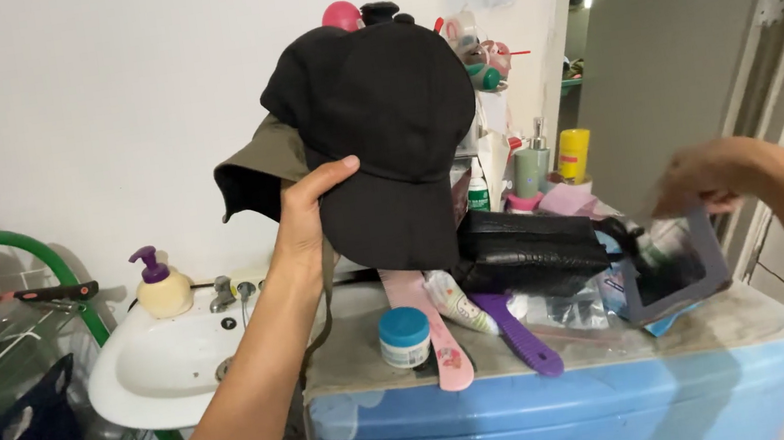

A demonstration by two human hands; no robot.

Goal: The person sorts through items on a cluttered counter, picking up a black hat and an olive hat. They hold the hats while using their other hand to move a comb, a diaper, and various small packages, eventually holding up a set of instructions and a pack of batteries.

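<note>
My left hand (308,213) holds up a black cap (379,121) by its brim, together with an olive-green hat (263,171) behind it, above the left end of a cluttered counter. My right hand (704,177) is blurred at the right and grips the top edge of a small grey-framed mirror (673,266) that stands tilted on the counter's right end.
The counter top sits on a blue cabinet (559,415). On it lie a small jar with a blue lid (404,335), a pink shoehorn-like strip (432,331), a purple brush (518,332) and a black pouch (532,250). A white sink (165,371) with a soap pump bottle (161,284) is at left; bottles crowd the back.
</note>
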